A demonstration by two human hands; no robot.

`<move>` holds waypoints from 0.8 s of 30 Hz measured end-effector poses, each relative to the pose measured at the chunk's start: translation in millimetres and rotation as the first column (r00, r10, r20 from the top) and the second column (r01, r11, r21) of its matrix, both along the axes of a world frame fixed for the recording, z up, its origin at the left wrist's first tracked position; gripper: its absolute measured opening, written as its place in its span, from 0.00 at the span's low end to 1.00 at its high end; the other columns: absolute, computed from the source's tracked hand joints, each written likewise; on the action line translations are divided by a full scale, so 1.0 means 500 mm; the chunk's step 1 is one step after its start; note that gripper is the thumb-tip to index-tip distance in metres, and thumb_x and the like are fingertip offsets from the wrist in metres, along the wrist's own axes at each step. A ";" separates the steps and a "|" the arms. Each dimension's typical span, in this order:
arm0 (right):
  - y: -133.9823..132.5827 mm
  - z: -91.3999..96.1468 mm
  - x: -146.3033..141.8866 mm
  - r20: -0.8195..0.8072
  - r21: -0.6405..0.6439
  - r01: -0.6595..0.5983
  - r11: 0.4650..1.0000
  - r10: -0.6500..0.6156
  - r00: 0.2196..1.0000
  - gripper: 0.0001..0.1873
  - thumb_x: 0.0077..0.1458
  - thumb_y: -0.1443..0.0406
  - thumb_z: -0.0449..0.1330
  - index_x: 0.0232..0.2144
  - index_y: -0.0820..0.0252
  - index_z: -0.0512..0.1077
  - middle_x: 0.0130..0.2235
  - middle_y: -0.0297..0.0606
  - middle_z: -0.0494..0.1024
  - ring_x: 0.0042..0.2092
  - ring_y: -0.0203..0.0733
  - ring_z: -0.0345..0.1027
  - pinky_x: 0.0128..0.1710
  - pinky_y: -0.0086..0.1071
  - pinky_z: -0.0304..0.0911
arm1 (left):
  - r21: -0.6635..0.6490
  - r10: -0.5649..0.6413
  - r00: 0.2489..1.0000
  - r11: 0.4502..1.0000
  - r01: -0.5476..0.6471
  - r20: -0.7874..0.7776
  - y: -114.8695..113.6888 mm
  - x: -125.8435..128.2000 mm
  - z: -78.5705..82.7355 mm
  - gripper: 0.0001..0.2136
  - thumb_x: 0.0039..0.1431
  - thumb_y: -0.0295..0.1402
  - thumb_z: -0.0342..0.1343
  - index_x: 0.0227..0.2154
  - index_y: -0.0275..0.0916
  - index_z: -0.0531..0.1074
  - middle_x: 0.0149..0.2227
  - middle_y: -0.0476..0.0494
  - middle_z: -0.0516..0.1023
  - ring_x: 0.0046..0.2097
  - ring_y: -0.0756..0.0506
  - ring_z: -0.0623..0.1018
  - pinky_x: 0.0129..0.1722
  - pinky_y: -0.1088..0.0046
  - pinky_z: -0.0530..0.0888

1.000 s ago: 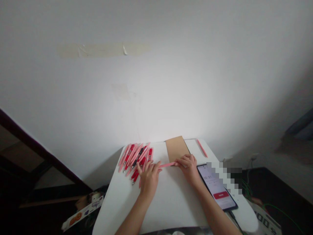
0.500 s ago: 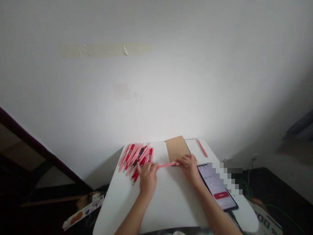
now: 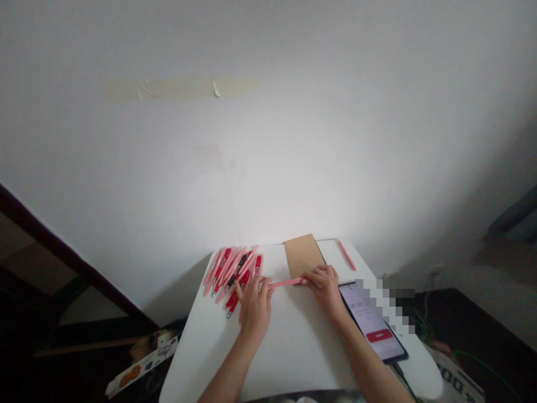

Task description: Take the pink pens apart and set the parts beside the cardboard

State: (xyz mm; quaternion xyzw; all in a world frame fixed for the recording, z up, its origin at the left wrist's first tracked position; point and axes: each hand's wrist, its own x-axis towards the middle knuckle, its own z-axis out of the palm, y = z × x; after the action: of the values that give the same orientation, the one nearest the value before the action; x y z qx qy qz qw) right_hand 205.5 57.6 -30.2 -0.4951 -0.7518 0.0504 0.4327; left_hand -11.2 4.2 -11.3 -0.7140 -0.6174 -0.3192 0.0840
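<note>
A pink pen [image 3: 286,283] stretches level between my two hands, above the white table. My left hand [image 3: 255,302] is closed on its left end, and my right hand [image 3: 322,285] pinches its right end. Left of my left hand lies a loose pile of pens [image 3: 230,274], pink, red and black, partly hidden behind my fingers. Just beyond my right hand is a brown notebook [image 3: 305,254], its near edge close to the held pen. A single pink pen [image 3: 347,255] lies apart at the back right.
A phone [image 3: 373,322] showing a running timer lies on the right side of the table [image 3: 293,358], with a cable at its lower end. The wall [image 3: 272,140] rises right behind the table. Green cables and a box stand at the lower right.
Hardly anything differs: my left hand's fingers have shifted slightly on the pen. Both hands still hold the same pink pen, and the pile looks the same.
</note>
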 end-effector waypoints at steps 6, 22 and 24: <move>0.000 0.001 0.000 0.020 -0.001 -0.002 1.000 0.002 1.000 0.11 0.60 0.53 0.57 0.34 0.43 0.79 0.34 0.33 0.79 0.45 0.47 0.63 0.52 0.44 0.50 | 0.057 -0.005 1.000 0.998 0.006 -0.011 0.001 0.002 0.001 0.06 0.62 0.28 0.51 0.39 0.43 0.71 0.45 0.43 0.77 0.51 0.42 0.75 0.64 0.41 0.50; 0.002 -0.001 0.000 -0.006 -0.029 -0.007 1.000 0.006 1.000 0.11 0.61 0.54 0.57 0.34 0.44 0.79 0.34 0.32 0.80 0.45 0.47 0.63 0.53 0.45 0.48 | 0.059 -0.005 1.000 0.998 0.006 -0.023 0.004 -0.006 -0.013 0.09 0.62 0.33 0.52 0.44 0.44 0.72 0.48 0.41 0.76 0.53 0.40 0.74 0.63 0.39 0.49; 0.000 0.003 0.000 -0.007 -0.033 -0.009 0.999 0.009 1.000 0.10 0.61 0.54 0.57 0.34 0.43 0.79 0.34 0.32 0.80 0.45 0.47 0.63 0.52 0.44 0.49 | 0.044 0.000 1.000 0.999 0.001 -0.014 0.003 -0.005 -0.011 0.07 0.62 0.31 0.52 0.42 0.43 0.72 0.47 0.41 0.76 0.53 0.41 0.74 0.63 0.40 0.49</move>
State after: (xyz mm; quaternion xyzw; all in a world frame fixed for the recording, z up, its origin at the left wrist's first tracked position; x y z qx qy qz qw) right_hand 205.5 57.6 -28.9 -0.4986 -0.7516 0.0663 0.4268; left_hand -13.8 5.7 -16.6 -0.7143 -0.6095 -0.3279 0.1037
